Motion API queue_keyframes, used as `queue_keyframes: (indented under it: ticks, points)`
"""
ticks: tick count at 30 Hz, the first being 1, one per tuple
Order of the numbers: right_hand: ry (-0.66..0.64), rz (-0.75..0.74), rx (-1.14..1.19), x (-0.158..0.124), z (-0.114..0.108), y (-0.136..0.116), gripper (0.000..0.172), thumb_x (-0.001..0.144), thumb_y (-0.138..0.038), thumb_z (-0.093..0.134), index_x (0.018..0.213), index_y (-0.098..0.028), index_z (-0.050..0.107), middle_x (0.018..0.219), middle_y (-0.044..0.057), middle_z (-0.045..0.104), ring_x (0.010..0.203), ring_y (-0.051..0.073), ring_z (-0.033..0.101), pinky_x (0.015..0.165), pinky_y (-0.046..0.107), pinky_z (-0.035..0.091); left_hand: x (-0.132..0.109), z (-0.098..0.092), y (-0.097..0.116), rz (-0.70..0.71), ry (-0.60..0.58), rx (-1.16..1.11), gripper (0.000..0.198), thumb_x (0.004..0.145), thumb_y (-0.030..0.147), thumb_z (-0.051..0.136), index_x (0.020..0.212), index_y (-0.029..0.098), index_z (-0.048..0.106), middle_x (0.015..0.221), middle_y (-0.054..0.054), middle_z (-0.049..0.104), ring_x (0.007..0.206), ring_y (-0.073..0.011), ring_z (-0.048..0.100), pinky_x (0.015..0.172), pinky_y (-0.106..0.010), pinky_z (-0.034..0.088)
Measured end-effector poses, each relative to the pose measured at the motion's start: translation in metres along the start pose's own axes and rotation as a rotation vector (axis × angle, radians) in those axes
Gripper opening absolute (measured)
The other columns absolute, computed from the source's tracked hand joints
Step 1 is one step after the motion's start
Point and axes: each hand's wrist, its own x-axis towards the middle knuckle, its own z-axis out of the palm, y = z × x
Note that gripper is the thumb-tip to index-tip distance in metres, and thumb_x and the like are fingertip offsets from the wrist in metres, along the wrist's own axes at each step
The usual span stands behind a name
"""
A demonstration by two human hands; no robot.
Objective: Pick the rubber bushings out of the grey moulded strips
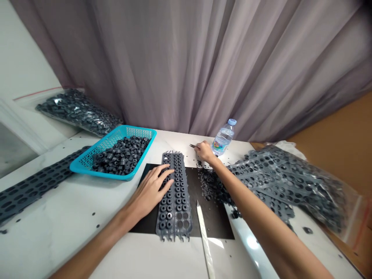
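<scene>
My left hand lies with fingers spread over the left side of a dark grey rubber sheet. Rows of round, hollow rubber pieces stand on this sheet; a few empty round holes show at its lower right. Farther back, near the water bottle, my right hand is closed around a small dark pointed tool. Its tip points left, and the fingers hide the rest. A slim pen-like tool with a white wrapped handle lies right of the sheet.
A blue basket holds many dark rubber pieces. Behind it leans a filled plastic bag. A perforated strip lies at left. Small scraps cover part of the black mat. Another bag with perforated sheets lies at right.
</scene>
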Motion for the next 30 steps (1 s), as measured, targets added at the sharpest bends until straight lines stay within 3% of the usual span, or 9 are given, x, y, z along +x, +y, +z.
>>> queue_keyframes:
  ticks: [3,5,8,12,17,20,24,27,30]
  points:
    - [0.048,-0.079,0.062,-0.032,-0.023,-0.006,0.036,0.108,-0.026,0.048,0.135,-0.006,0.06,0.129,0.021,0.065,0.123,0.026,0.059,0.103,0.037,0.045,-0.007,-0.011,0.028,0.108,-0.163,-0.093,0.023,0.107,0.036,0.052,0.123,0.025,0.063,0.123,-0.005,0.065,0.118,-0.0246,0.061,0.108,-0.046,0.049]
    - [0.045,-0.145,0.105,-0.076,-0.035,-0.01,0.037,0.109,-0.033,0.047,0.137,-0.011,0.059,0.114,0.015,0.071,0.108,0.022,0.065,0.091,0.032,0.047,-0.012,-0.014,0.043,0.173,-0.257,-0.121,0.018,0.105,0.035,0.056,0.117,0.024,0.063,0.115,-0.004,0.065,0.113,-0.0239,0.062,0.104,-0.044,0.052]
    - [-0.133,-0.27,0.22,-0.158,-0.041,-0.015,0.043,0.106,-0.045,0.053,0.139,-0.018,0.057,0.084,0.004,0.073,0.072,0.018,0.067,0.064,0.028,0.043,-0.018,-0.012,0.055,0.248,-0.274,-0.07,0.018,0.104,0.03,0.056,0.119,0.023,0.063,0.116,-0.006,0.063,0.115,-0.0253,0.062,0.107,-0.046,0.05]
    - [-0.287,-0.259,0.094,-0.234,-0.024,-0.018,0.071,0.095,-0.04,0.071,0.153,-0.01,0.043,0.07,0.002,0.069,0.059,0.02,0.063,0.054,0.028,0.031,-0.02,-0.006,0.054,0.255,-0.281,-0.048,0.016,0.104,0.024,0.055,0.117,0.022,0.064,0.114,-0.006,0.063,0.111,-0.025,0.062,0.101,-0.043,0.054]
    - [-0.351,-0.318,0.113,-0.239,-0.017,-0.016,0.072,0.097,-0.016,0.054,0.164,-0.008,0.028,0.072,0.002,0.068,0.059,0.018,0.059,0.055,0.027,0.031,-0.016,-0.008,0.053,0.267,-0.331,-0.055,0.013,0.105,0.021,0.053,0.112,0.021,0.064,0.109,-0.006,0.064,0.105,-0.0239,0.061,0.098,-0.042,0.053]
    - [-0.38,-0.343,0.182,-0.23,-0.033,-0.014,0.073,0.09,-0.006,0.053,0.161,-0.017,0.038,0.071,-0.001,0.066,0.057,0.015,0.057,0.056,0.026,0.035,-0.015,-0.012,0.053,0.266,-0.347,-0.068,0.014,0.105,0.02,0.052,0.112,0.021,0.065,0.11,-0.006,0.063,0.105,-0.023,0.061,0.097,-0.041,0.052]
    - [-0.327,-0.344,0.447,-0.222,-0.056,-0.003,0.041,0.101,-0.016,0.048,0.137,-0.026,0.065,0.095,0.002,0.074,0.075,0.015,0.066,0.072,0.026,0.05,-0.016,-0.012,0.051,0.252,-0.349,-0.134,0.015,0.106,0.021,0.053,0.114,0.022,0.066,0.114,-0.006,0.062,0.108,-0.0216,0.062,0.098,-0.038,0.051]
    - [-0.263,-0.35,0.517,-0.219,-0.063,0.013,0.03,0.106,-0.026,0.048,0.129,-0.028,0.067,0.114,0.004,0.074,0.094,0.018,0.07,0.084,0.029,0.055,-0.017,-0.01,0.051,0.235,-0.365,-0.173,0.016,0.106,0.022,0.054,0.115,0.022,0.066,0.115,-0.006,0.062,0.11,-0.0208,0.062,0.099,-0.036,0.05]
    - [-0.184,-0.395,0.506,-0.219,-0.051,0.025,0.017,0.105,-0.031,0.056,0.118,-0.025,0.065,0.107,0.004,0.071,0.089,0.017,0.066,0.079,0.029,0.053,-0.019,-0.008,0.052,0.216,-0.387,-0.201,0.016,0.106,0.022,0.054,0.116,0.022,0.066,0.115,-0.005,0.063,0.111,-0.0203,0.063,0.1,-0.035,0.05]
